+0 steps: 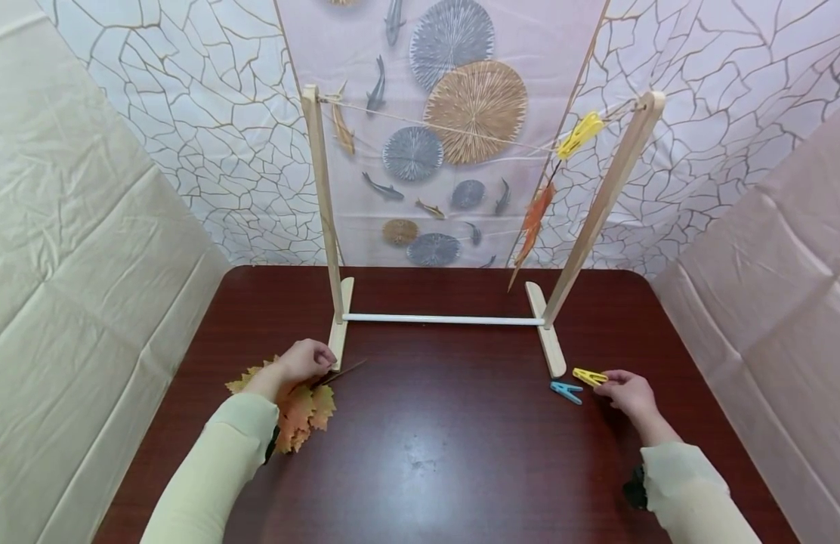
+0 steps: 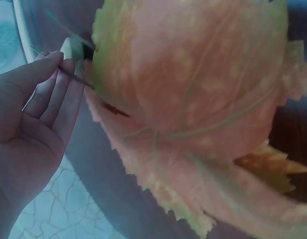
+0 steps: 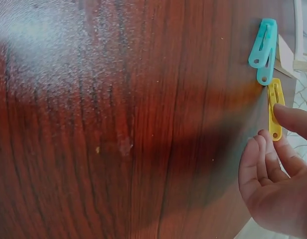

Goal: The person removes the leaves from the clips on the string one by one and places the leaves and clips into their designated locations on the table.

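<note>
My left hand (image 1: 307,361) pinches the thin dark stem (image 2: 74,75) of an artificial autumn leaf (image 2: 188,64) between thumb and fingertips. More orange and yellow-green leaves (image 1: 299,412) lie under the wrist on the table's left side. At the right, my right hand (image 1: 629,394) holds a yellow clothespin (image 3: 276,112) by one end, thumb against its side. A blue clothespin (image 1: 566,391) lies on the table just left of it, close to the rack's right foot. Higher up, another yellow clothespin (image 1: 579,136) sits on the string, with a red-orange leaf (image 1: 537,215) hanging below.
A wooden rack stands at the back, with a left post (image 1: 325,204), a right post (image 1: 606,208) and a white crossbar (image 1: 443,319) low between them. A string (image 1: 433,125) runs between the post tops. The dark red-brown table (image 1: 427,453) has cloth-covered walls around it.
</note>
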Motion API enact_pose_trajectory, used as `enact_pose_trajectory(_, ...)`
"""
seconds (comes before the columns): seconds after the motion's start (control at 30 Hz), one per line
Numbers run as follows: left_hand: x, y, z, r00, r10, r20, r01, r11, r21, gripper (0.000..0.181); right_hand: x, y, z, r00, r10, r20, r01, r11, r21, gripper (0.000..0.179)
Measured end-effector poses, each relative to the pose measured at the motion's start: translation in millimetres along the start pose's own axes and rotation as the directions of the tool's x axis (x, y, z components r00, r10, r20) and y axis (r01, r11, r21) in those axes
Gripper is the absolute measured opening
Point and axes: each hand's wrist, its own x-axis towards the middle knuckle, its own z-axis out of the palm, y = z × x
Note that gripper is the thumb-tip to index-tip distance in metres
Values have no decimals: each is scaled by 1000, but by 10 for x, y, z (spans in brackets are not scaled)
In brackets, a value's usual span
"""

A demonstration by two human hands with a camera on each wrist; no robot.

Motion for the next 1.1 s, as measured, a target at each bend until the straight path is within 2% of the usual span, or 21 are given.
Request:
enact_pose_trajectory(0.13,1,-29,66,1000,-1,-23,2,999,50,14,-5,1,26,1000,1,-5,-1,1000,-20,47)
enact_pose_trajectory(0.27,-1,-36,91,999,8,-39,-6,998,62,16,-19,5,19,1000,-24,10,25,999,-32,49)
enact_pose_trajectory(0.47,3,-31,74,994,32,-102,-26,998,54,16,-15,-18,-19,999,-41,15,42,999,-11,51)
enact_pose_trajectory(0.53,6,-10,47,993,15,-114,-14,1000,17,17,2,-46,-36,1000,-24,-13,24,1000,16,51)
enact_pose_trajectory(0.6,5,26,7,993,7,-114,-9,1000,-22,20,-8,-100,-79,999,-36,-3,36,998,51,56)
enact_pose_trajectory(0.73,29,129,-82,992,14,-128,-20,999,-47,25,-58,-294,-215,993,-114,18,109,979,170,60)
enact_pose_trajectory(0.83,69,235,-144,991,23,-135,-31,998,-59,29,-107,-481,-345,982,-188,22,173,941,292,38)
enact_pose_trajectory(0.93,129,396,-200,991,34,-128,-46,994,-97,36,-153,-665,-481,968,-249,21,212,864,456,12)
enact_pose_trajectory(1.03,213,575,-245,991,50,-122,-65,990,-122,44,-193,-866,-597,946,-324,16,248,753,609,18)
enact_pose_trajectory(1.1,265,699,-274,991,62,-120,-78,988,-135,47,-220,-1024,-660,928,-373,5,275,691,668,21)
